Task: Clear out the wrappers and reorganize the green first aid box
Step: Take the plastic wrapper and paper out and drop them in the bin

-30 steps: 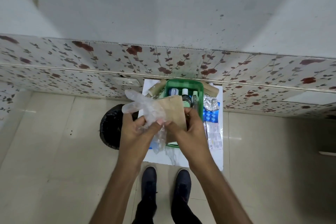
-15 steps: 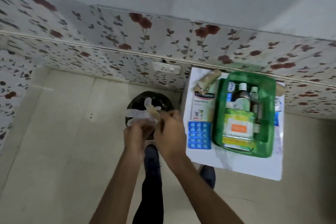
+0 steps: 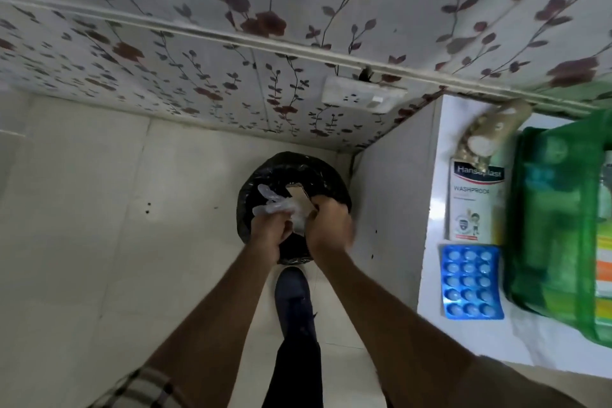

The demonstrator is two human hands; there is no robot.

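My left hand [image 3: 270,233] and my right hand [image 3: 328,225] are pressed together over a black-lined bin [image 3: 291,172] on the floor. Between them they hold a crumpled clear plastic glove [image 3: 273,204] and a brown paper wrapper [image 3: 299,197], both sticking up above my fingers. The green first aid box [image 3: 559,219] sits at the right edge on a white table [image 3: 433,262], with bottles and packets inside, partly cut off by the frame.
On the table beside the box lie a white Hansaplast box [image 3: 475,205], a blue blister pack [image 3: 470,280] and a gold blister strip [image 3: 486,139]. A wall socket [image 3: 362,98] sits on the floral wall. My dark shoe [image 3: 293,300] stands just behind the bin.
I have turned left from the table and carried the glove and brown wrapper from above the green box to over the bin. The box now lies at the right edge.
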